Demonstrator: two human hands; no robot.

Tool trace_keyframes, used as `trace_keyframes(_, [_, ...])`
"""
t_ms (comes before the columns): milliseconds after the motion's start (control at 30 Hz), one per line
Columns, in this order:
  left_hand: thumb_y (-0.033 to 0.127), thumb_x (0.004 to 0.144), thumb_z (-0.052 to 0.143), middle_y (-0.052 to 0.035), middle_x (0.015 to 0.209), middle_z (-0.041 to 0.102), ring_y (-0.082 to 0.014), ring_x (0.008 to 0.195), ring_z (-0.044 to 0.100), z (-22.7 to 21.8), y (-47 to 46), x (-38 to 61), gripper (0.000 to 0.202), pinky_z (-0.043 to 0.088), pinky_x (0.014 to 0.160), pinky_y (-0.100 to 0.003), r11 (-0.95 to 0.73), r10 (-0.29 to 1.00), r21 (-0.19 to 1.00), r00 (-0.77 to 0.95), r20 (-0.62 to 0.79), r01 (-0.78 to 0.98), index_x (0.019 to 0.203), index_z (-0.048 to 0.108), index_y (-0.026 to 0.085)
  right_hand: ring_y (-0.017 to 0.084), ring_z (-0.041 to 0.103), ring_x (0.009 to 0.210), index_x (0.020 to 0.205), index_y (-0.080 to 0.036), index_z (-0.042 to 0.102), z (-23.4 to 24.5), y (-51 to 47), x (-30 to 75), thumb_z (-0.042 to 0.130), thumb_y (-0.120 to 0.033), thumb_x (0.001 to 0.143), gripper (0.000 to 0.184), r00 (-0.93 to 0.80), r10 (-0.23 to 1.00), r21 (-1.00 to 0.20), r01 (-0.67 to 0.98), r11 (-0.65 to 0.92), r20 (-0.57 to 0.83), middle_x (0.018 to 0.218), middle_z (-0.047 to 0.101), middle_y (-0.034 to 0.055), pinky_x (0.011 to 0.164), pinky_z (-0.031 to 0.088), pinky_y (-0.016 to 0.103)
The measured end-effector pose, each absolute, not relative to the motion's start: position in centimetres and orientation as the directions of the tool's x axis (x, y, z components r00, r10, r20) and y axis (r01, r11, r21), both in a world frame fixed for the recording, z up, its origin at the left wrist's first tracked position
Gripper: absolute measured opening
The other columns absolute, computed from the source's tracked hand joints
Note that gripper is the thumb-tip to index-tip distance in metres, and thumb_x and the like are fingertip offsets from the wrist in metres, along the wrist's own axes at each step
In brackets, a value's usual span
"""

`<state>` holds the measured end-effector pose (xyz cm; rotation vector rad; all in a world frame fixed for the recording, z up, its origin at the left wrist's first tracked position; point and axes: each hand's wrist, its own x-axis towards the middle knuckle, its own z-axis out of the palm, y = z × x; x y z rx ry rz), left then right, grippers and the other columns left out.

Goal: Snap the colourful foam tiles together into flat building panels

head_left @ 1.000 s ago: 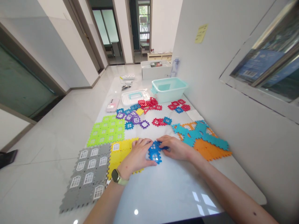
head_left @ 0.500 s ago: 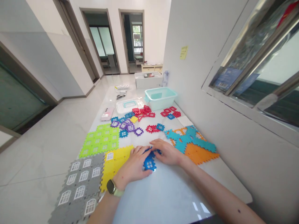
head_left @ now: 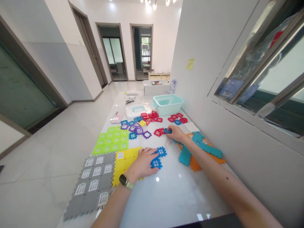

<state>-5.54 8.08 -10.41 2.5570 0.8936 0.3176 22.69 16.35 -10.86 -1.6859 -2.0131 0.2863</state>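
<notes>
My left hand [head_left: 145, 162] lies with its fingers stretched over joined blue interlocking window tiles [head_left: 156, 163]. Its fingertips rest on their left side and the thumb lies on the table at the near edge; part of the tiles is under the hand. Further off, my right hand [head_left: 177, 133] pinches a darker blue window tile [head_left: 167, 130] right beside a small group of red tiles [head_left: 158, 132]. Left of my left hand is a yellow tile panel [head_left: 125, 161], partly covered by it. Teal tile pieces [head_left: 185, 155] lie below my right forearm.
A grey tile panel [head_left: 99, 182] and a green one [head_left: 110, 141] lie at left. Purple tiles [head_left: 139, 130], red tiles [head_left: 152, 117] and orange panels [head_left: 195, 164] are spread around. Behind stand a mint bin [head_left: 167, 109], its lid [head_left: 129, 111] and a pink phone [head_left: 117, 117].
My right hand has left the blue tiles by my left hand and moved forward to the blue tile beside the red ones. My left hand stays on its tiles. The view has tilted up.
</notes>
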Motion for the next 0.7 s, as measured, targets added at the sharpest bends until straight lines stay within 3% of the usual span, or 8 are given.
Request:
trace_keyframes(133, [0.042,0.072,0.077,-0.0071,0.144,0.052,-0.0306,0.129,0.045,-10.2,8.4,-5.9,0.065,0.028,0.111,-0.053,-0.694,0.665,0.454,0.740,0.105,0.559,0.132,0.056,0.027,0.023,0.063,0.100,0.098,-0.017,0.067,-9.7,12.6,21.2,0.072,-0.016,0.074,0.025,-0.264,0.932,-0.487,0.798,0.356,0.249,0.104,0.069,0.0077,0.094,0.048,0.039])
trace_keyframes(200, [0.043,0.072,0.077,-0.0079,0.142,0.052,-0.0308,0.129,0.045,-10.2,8.5,-6.0,0.065,0.029,0.111,-0.051,-0.688,0.673,0.457,0.731,0.113,0.563,0.131,0.056,0.026,0.023,0.060,0.110,0.102,-0.021,0.067,-9.6,9.6,20.3,0.071,-0.020,0.080,0.023,-0.418,0.872,-0.567,0.666,0.485,0.255,0.116,0.066,0.0084,0.098,0.047,0.041])
trace_keyframes(300, [0.043,0.072,0.077,-0.0080,0.141,0.053,-0.0311,0.128,0.046,-10.3,8.6,-6.1,0.063,0.030,0.109,-0.049,-0.682,0.682,0.456,0.722,0.115,0.572,0.130,0.057,0.027,0.024,0.057,0.118,0.103,-0.023,0.069,-10.4,5.7,19.4,0.068,-0.019,0.084,0.019,-0.529,0.823,-0.619,0.580,0.529,0.207,0.127,0.063,0.0092,0.100,0.047,0.043])
trace_keyframes(700, [0.038,0.074,0.076,-0.0069,0.145,0.050,-0.0321,0.132,0.042,-10.3,8.7,-5.9,0.065,0.027,0.111,-0.051,-0.643,0.694,0.499,0.717,0.058,0.581,0.134,0.054,0.028,0.025,0.054,0.120,0.112,-0.025,0.071,-11.5,4.1,18.8,0.064,-0.015,0.089,0.026,-0.551,0.814,-0.558,0.623,0.548,0.185,0.130,0.063,0.0086,0.100,0.051,0.045])
